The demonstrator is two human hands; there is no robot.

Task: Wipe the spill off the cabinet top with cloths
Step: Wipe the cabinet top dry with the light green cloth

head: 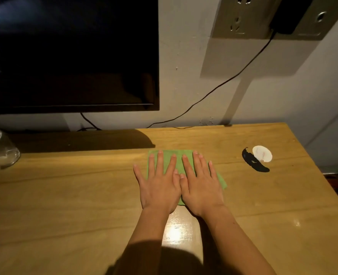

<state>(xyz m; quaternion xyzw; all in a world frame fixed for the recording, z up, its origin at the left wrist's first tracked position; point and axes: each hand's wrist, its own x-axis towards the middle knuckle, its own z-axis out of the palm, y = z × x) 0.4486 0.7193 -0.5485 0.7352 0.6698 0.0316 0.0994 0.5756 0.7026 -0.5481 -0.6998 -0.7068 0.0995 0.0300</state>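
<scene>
Now your left hand (pixel 158 188) and right hand (pixel 201 188) press flat, fingers straight, on the green cloth (pixel 186 152). The black spill (pixel 252 162) lies at two o'clock.

A single wide-angle view, worn on the person's head, looks forward and steeply down over the pale wooden desk (pixel 65 195). It sits close: both forearms enter from the bottom edge, and the left hand (pixel 158 187) and right hand (pixel 200 187) lie near the centre. It faces the grey wall (pixel 184 76), with the dark flat screen (pixel 71 56) at upper left and the desk's right edge in view.
</scene>
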